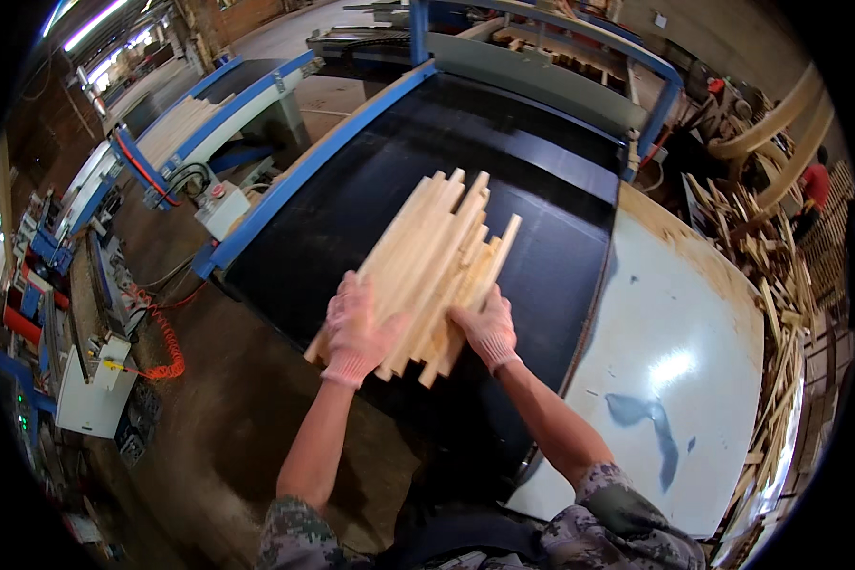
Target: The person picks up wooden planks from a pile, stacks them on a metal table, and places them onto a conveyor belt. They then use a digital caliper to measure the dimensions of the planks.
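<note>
A bundle of pale wooden strips (426,255) is between my two hands, its uneven ends pointing away from me and slightly right. My left hand (355,328), in a pinkish work glove, grips the bundle's near left side with the thumb across the top. On the right edge my right hand (489,330), gloved alike, clasps the outer strips, some of which stand tilted and out of line. Under the bundle runs a wide black conveyor belt (323,223) with blue side rails. Whether the strips touch the belt, I cannot tell.
A pale, glossy sheet-topped table (693,332) adjoins the belt on the right. Beyond it lies a heap of scrap wood strips (774,256). At left stand a control box (223,209) and another conveyor (247,114) carrying strips. A coiled orange hose (169,351) hangs at far left.
</note>
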